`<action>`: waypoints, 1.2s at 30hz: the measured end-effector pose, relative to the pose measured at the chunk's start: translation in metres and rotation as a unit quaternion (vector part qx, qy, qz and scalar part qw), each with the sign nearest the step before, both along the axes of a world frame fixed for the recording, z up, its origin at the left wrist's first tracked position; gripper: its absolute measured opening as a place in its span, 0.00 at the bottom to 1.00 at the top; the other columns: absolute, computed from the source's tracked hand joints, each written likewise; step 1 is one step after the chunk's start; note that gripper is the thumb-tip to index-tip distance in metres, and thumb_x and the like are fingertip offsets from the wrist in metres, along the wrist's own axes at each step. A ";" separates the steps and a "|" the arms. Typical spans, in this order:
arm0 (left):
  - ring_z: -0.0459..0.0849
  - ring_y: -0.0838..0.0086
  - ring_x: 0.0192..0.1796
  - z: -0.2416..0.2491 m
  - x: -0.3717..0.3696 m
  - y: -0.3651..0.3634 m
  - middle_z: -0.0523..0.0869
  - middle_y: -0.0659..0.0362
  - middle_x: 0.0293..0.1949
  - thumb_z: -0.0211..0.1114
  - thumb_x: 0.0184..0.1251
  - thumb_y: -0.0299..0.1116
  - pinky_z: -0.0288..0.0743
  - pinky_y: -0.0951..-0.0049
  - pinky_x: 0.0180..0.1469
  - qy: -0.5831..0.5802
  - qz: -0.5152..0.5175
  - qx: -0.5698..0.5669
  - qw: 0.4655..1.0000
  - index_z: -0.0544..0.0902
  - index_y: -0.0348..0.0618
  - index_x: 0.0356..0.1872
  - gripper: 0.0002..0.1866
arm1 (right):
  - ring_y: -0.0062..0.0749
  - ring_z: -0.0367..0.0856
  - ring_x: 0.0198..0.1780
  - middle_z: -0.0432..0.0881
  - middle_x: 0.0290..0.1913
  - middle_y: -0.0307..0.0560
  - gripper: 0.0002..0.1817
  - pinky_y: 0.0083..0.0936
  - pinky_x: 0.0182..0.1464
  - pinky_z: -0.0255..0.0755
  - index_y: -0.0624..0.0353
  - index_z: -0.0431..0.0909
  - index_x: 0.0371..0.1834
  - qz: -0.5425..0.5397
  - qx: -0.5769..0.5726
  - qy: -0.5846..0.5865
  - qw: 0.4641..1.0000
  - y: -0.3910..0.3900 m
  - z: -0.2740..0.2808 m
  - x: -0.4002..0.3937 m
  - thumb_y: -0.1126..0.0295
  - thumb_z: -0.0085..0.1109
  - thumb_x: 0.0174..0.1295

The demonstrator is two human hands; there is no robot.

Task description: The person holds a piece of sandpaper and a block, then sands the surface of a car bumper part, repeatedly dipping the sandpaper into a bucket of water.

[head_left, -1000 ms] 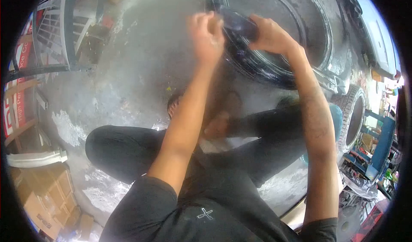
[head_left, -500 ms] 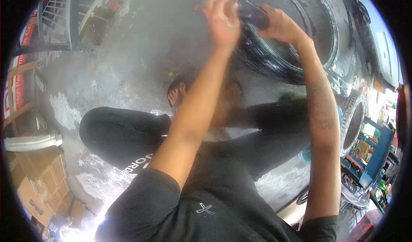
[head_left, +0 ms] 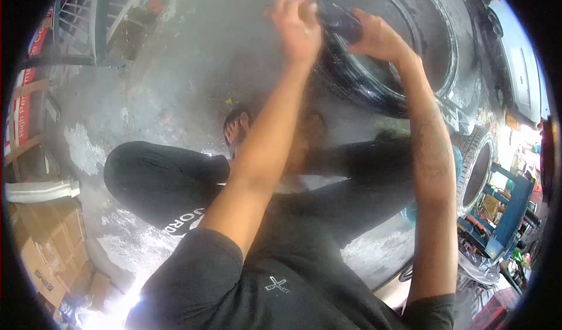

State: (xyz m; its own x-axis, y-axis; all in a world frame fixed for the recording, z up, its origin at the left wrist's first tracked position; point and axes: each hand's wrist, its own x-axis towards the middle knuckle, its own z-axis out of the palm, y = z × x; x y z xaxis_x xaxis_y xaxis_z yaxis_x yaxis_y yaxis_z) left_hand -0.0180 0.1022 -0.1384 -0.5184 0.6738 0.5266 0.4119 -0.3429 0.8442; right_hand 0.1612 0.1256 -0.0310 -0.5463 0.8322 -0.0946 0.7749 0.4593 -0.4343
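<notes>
A dark, bottle-like object [head_left: 338,21] spans the space between my two hands. My right hand [head_left: 377,37] is wrapped round its lower right end. At its upper left end, my left hand [head_left: 297,26] is curled and blurred by motion, its fingers bent near the tip; what they hold cannot be made out. Beneath and beside the object lies a large black ring like a tyre [head_left: 363,90], wet and shiny, on the grey floor.
Another tyre [head_left: 475,169] stands at the right, near a blue metal frame [head_left: 509,213] and assorted clutter. Cardboard boxes [head_left: 52,242] and a white piece [head_left: 42,191] are at the left. A metal rack [head_left: 76,23] is at the upper left. My crossed legs are below.
Both hands and the dark object have shifted slightly left in the view. The surroundings have shifted slightly left too.
</notes>
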 end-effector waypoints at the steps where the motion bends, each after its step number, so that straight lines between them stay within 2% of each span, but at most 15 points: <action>1: 0.81 0.55 0.55 -0.001 0.005 -0.009 0.84 0.51 0.51 0.75 0.68 0.29 0.72 0.56 0.62 0.015 0.004 -0.030 0.999 0.87 0.37 0.51 0.13 | 0.64 0.89 0.54 0.88 0.46 0.72 0.36 0.46 0.56 0.81 0.70 0.79 0.56 -0.002 0.002 -0.019 1.000 0.001 0.000 -0.003 0.67 0.84 0.44; 2: 0.81 0.55 0.55 0.004 0.004 -0.012 0.84 0.51 0.51 0.75 0.68 0.29 0.72 0.56 0.62 0.014 0.007 -0.021 1.000 0.87 0.37 0.51 0.13 | 0.64 0.88 0.54 0.88 0.46 0.72 0.35 0.46 0.56 0.81 0.70 0.79 0.55 0.024 0.033 0.017 0.999 0.003 -0.004 0.001 0.67 0.84 0.44; 4: 0.81 0.55 0.53 0.005 0.002 -0.020 0.83 0.51 0.50 0.74 0.68 0.29 0.72 0.56 0.61 0.053 -0.026 -0.019 0.998 0.86 0.37 0.50 0.12 | 0.64 0.88 0.54 0.88 0.46 0.72 0.35 0.45 0.57 0.81 0.70 0.79 0.56 -0.003 -0.016 -0.005 1.000 0.001 0.004 -0.004 0.66 0.84 0.44; 8: 0.81 0.55 0.53 -0.004 -0.001 0.002 0.84 0.52 0.49 0.74 0.68 0.29 0.70 0.57 0.62 0.015 0.000 0.000 1.000 0.87 0.37 0.50 0.12 | 0.65 0.88 0.56 0.88 0.47 0.72 0.36 0.44 0.58 0.81 0.70 0.80 0.57 -0.010 -0.012 -0.023 1.000 0.000 0.003 -0.003 0.65 0.83 0.44; 10: 0.83 0.56 0.53 0.005 0.010 -0.025 0.83 0.51 0.47 0.74 0.68 0.30 0.68 0.56 0.64 0.014 -0.038 0.011 0.999 0.86 0.36 0.49 0.12 | 0.64 0.88 0.56 0.88 0.47 0.73 0.37 0.44 0.58 0.81 0.71 0.79 0.58 0.023 0.008 -0.002 1.000 0.006 -0.002 0.001 0.65 0.83 0.44; 13: 0.84 0.55 0.53 -0.008 -0.005 0.000 0.83 0.50 0.47 0.75 0.68 0.31 0.71 0.56 0.63 0.063 -0.039 0.026 0.997 0.86 0.37 0.50 0.13 | 0.64 0.88 0.55 0.88 0.47 0.73 0.37 0.45 0.58 0.81 0.71 0.79 0.57 -0.012 -0.013 -0.018 1.000 0.001 0.010 -0.007 0.65 0.83 0.43; 15: 0.85 0.54 0.52 -0.015 -0.015 0.025 0.84 0.49 0.47 0.75 0.69 0.33 0.75 0.56 0.60 0.009 0.017 -0.010 1.000 0.86 0.36 0.51 0.15 | 0.64 0.88 0.55 0.88 0.48 0.73 0.37 0.45 0.58 0.81 0.71 0.79 0.57 -0.023 -0.028 -0.016 0.999 -0.005 0.007 -0.008 0.65 0.83 0.43; 18: 0.85 0.53 0.51 -0.008 -0.016 0.014 0.84 0.47 0.46 0.76 0.69 0.33 0.78 0.55 0.57 -0.084 0.015 -0.043 0.995 0.85 0.35 0.52 0.17 | 0.64 0.88 0.56 0.88 0.48 0.73 0.38 0.45 0.59 0.81 0.71 0.79 0.58 -0.009 -0.014 -0.038 0.999 0.002 0.012 -0.007 0.65 0.83 0.43; 22: 0.83 0.49 0.53 -0.004 0.003 -0.015 0.83 0.44 0.49 0.74 0.69 0.31 0.76 0.53 0.60 0.022 -0.031 0.023 0.999 0.84 0.33 0.52 0.16 | 0.62 0.89 0.56 0.88 0.49 0.72 0.42 0.44 0.59 0.82 0.70 0.78 0.64 -0.015 -0.025 -0.022 0.999 0.006 0.004 -0.005 0.65 0.83 0.43; 26: 0.81 0.49 0.57 0.000 0.003 0.012 0.82 0.45 0.49 0.75 0.68 0.29 0.75 0.55 0.60 0.001 0.019 0.034 0.999 0.84 0.34 0.50 0.15 | 0.62 0.88 0.56 0.88 0.49 0.72 0.41 0.44 0.60 0.81 0.70 0.78 0.63 -0.020 -0.024 -0.026 0.999 -0.006 -0.002 0.001 0.66 0.84 0.43; 27: 0.81 0.49 0.57 0.000 0.009 0.000 0.82 0.46 0.49 0.75 0.67 0.29 0.74 0.55 0.62 -0.042 -0.016 -0.014 0.999 0.84 0.35 0.50 0.14 | 0.62 0.89 0.56 0.88 0.49 0.72 0.40 0.44 0.59 0.82 0.70 0.79 0.62 0.006 -0.003 -0.017 1.000 -0.006 -0.001 0.000 0.66 0.84 0.43; 29: 0.81 0.49 0.55 0.007 0.011 -0.010 0.83 0.45 0.49 0.74 0.67 0.29 0.72 0.55 0.64 -0.005 -0.028 0.011 1.000 0.85 0.35 0.48 0.12 | 0.62 0.89 0.55 0.88 0.48 0.72 0.39 0.44 0.58 0.82 0.71 0.79 0.60 0.031 0.032 -0.004 0.999 0.009 0.008 -0.005 0.67 0.84 0.43; 32: 0.81 0.50 0.56 0.011 0.001 0.018 0.83 0.45 0.49 0.74 0.67 0.30 0.71 0.53 0.65 -0.017 -0.027 -0.004 0.999 0.86 0.35 0.48 0.12 | 0.62 0.88 0.56 0.88 0.47 0.72 0.35 0.45 0.57 0.81 0.71 0.80 0.55 -0.028 -0.034 -0.013 0.999 -0.001 0.009 -0.008 0.67 0.84 0.43; 34: 0.81 0.50 0.56 0.010 0.000 0.024 0.83 0.45 0.49 0.74 0.67 0.30 0.70 0.52 0.65 -0.031 -0.019 0.008 0.999 0.86 0.35 0.48 0.13 | 0.62 0.88 0.56 0.88 0.48 0.72 0.36 0.45 0.57 0.81 0.71 0.79 0.56 -0.016 -0.025 -0.013 0.999 -0.006 0.004 -0.006 0.67 0.84 0.43; 36: 0.81 0.52 0.56 0.011 0.007 0.003 0.84 0.47 0.48 0.74 0.68 0.32 0.71 0.52 0.64 0.023 -0.024 0.000 0.999 0.86 0.36 0.47 0.13 | 0.62 0.88 0.56 0.88 0.49 0.73 0.37 0.45 0.57 0.81 0.72 0.79 0.57 0.012 0.009 -0.018 1.000 0.002 0.004 -0.003 0.66 0.84 0.43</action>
State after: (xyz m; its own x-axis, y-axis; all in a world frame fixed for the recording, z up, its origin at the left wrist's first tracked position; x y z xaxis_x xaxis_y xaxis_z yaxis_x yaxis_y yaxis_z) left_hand -0.0106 0.1054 -0.1273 -0.4606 0.6969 0.5496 0.4336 -0.3636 0.8245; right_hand 0.1584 0.1275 -0.0266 -0.5630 0.8204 -0.0994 0.7782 0.4858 -0.3981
